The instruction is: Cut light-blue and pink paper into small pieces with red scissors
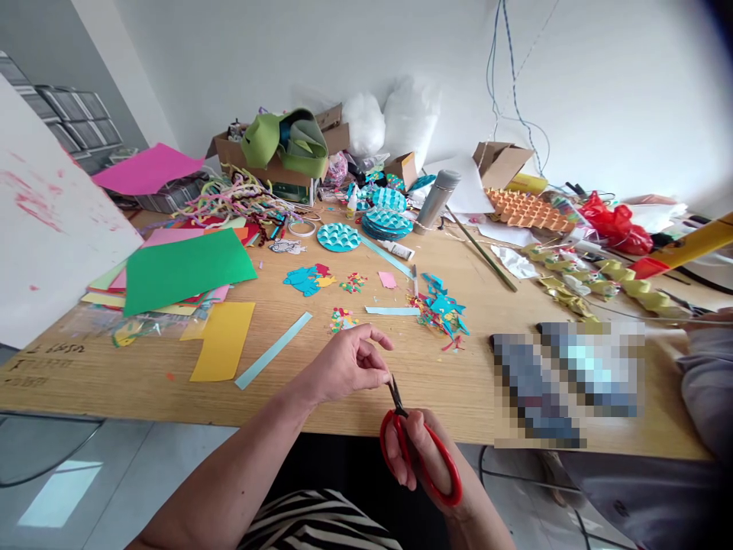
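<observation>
My right hand (pixel 424 447) grips red-handled scissors (pixel 452 466) by their loops, with the dark blades pointing up and away from me. My left hand (pixel 349 367) is closed in a pinch right at the blade tips; whatever sits between thumb and finger is too small to name. Just beyond lie a heap of tiny coloured paper bits (pixel 342 319) and a pale blue paper strip (pixel 392 311). Another pale blue strip (pixel 273 351) rests left of my left hand. Blue paper scraps (pixel 445 305) are piled to the right, and blue cut-out shapes (pixel 302 281) lie farther back.
Coloured paper sheets, a green one (pixel 188 269) on top, are stacked at the left near a yellow piece (pixel 224 344). Scalloped blue discs (pixel 339 237) and a metal flask (pixel 438 200) stand behind. Two blurred-out flat items (pixel 532 389) and another person's sleeve (pixel 707 389) are at the right.
</observation>
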A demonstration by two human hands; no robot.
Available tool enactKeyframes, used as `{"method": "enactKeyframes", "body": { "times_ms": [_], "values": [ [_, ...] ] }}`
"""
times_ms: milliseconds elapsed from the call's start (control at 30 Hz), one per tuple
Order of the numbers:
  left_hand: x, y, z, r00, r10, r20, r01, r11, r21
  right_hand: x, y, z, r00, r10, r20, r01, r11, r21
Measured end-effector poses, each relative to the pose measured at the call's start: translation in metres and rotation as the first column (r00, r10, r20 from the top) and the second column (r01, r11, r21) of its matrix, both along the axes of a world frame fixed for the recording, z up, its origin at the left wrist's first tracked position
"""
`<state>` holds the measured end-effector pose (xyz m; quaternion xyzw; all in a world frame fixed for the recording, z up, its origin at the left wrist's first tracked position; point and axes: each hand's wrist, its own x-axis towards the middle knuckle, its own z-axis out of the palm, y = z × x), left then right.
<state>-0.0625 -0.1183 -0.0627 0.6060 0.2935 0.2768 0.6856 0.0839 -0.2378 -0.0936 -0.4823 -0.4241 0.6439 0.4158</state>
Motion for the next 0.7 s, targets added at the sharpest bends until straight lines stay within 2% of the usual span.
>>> {"method": "enactKeyframes", "body": {
  "times_ms": [133,333,433,533,567,700],
  "values": [
    [-0.001,0.0,-0.003,1.0,-0.019,0.012,0.02,0.998,-0.056,0.0,-0.002,0.002,1.0,0.001,-0.008,-0.001,1.0,-0.016],
    [0.0,-0.004,-0.004,1.0,0.012,0.014,-0.011,0.999,-0.05,-0.003,-0.004,-0.005,0.998,-0.023,-0.064,0.023,1.0,0.0],
    [0.0,-0.002,-0.009,0.999,0.046,-0.018,-0.045,0.999,0.03,-0.003,-0.009,-0.006,0.993,-0.019,-0.115,0.017,1.0,-0.014],
    [-0.002,0.003,-0.016,0.975,0.212,-0.072,-0.197,0.965,0.174,-0.001,-0.017,-0.002,0.988,0.029,-0.149,-0.027,0.999,0.018],
    [-0.003,0.004,-0.017,0.969,0.233,-0.078,-0.214,0.958,0.193,-0.001,-0.019,0.0,0.987,0.041,-0.155,-0.037,0.999,0.025],
    [-0.004,0.001,-0.018,0.991,0.134,-0.024,-0.126,0.97,0.209,0.0,-0.022,0.006,0.981,0.013,-0.195,-0.016,1.0,-0.01]
  ]
}}
